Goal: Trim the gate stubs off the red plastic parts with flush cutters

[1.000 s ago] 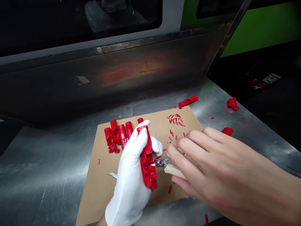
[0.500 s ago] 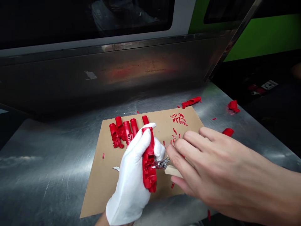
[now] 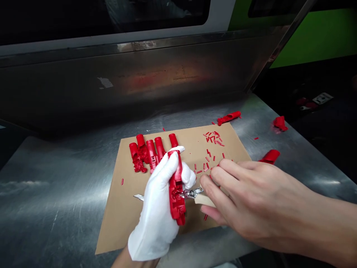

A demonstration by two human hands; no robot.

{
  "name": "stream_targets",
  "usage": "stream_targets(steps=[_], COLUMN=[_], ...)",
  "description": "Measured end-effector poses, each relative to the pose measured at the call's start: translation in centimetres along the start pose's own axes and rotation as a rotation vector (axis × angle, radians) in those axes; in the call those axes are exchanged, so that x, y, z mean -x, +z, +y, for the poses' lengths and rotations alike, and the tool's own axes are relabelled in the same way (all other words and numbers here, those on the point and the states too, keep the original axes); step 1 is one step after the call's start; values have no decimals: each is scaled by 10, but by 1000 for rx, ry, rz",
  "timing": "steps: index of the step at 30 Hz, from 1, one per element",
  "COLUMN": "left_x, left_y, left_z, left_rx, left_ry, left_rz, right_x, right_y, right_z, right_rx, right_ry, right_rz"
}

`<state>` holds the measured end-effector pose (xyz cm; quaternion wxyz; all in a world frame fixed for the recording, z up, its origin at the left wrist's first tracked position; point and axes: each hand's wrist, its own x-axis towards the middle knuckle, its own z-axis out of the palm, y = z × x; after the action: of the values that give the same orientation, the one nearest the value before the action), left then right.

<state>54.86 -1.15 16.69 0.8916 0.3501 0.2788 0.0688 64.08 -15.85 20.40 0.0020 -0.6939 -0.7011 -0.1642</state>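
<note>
My left hand (image 3: 157, 208), in a white glove, is wrapped round a red plastic part (image 3: 176, 197) with a tubular top and a hollowed lower end. My bare right hand (image 3: 240, 197) is closed on pale-handled nippers (image 3: 205, 200). Their metal jaws reach into the recess in the red part's right side; the tips are partly hidden there. Under both hands lies a sheet of brown cardboard (image 3: 111, 223). A knife blade (image 3: 138, 197) sticks out to the left of the glove, its other end hidden.
Several similar red parts (image 3: 152, 152) lie at the cardboard's back left. Small red offcuts (image 3: 213, 138) are scattered on its right. More red pieces (image 3: 229, 117) rest on the metal table (image 3: 64, 193). A metal panel (image 3: 167, 74) rises behind.
The view has shifted slightly. Both hands keep their holds, and the nippers' jaws stay at the same recess in the red part. The part has barely moved.
</note>
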Motion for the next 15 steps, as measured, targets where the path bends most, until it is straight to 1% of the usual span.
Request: stream_targets(steps=[4, 9, 12, 15], left_x=[-1, -1, -1, 0], left_y=[1, 2, 1, 1], left_z=[4, 6, 4, 3], left_rx=[1, -27, -42, -47], left_ry=[8, 30, 38, 33], left_rz=[-28, 4, -6, 20], right_x=[-3, -5, -4, -3], right_y=[-1, 4, 7, 8], right_z=[3, 5, 4, 0], right_rx=[8, -34, -57, -56], right_ry=[-43, 27, 39, 54], right_rz=[-28, -46, -51, -45])
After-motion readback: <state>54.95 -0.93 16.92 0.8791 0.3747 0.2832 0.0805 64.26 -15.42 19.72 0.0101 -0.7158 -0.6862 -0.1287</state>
